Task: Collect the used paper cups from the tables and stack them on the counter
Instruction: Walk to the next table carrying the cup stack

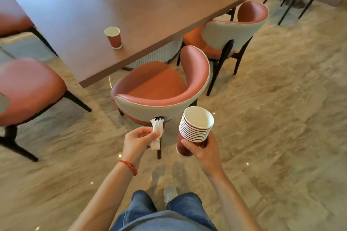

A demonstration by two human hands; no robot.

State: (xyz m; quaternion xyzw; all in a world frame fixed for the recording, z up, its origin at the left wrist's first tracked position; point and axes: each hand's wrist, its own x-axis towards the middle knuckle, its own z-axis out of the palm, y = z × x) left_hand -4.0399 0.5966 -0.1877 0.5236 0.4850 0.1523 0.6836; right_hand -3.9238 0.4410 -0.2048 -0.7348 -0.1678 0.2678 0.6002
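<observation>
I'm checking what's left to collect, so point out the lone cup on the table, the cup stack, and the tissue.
Lone cup (113, 38): head view, on its red side wall.
Cup stack (195, 131): head view, on the stacked white rims.
Tissue (156, 131): head view, on its crumpled middle.

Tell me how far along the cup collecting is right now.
Partly done. The right hand grips a nested stack of red paper cups, so several are already gathered. The left hand pinches a crumpled tissue. One red cup still stands on the table. No counter is in view, so stacking there remains.
</observation>
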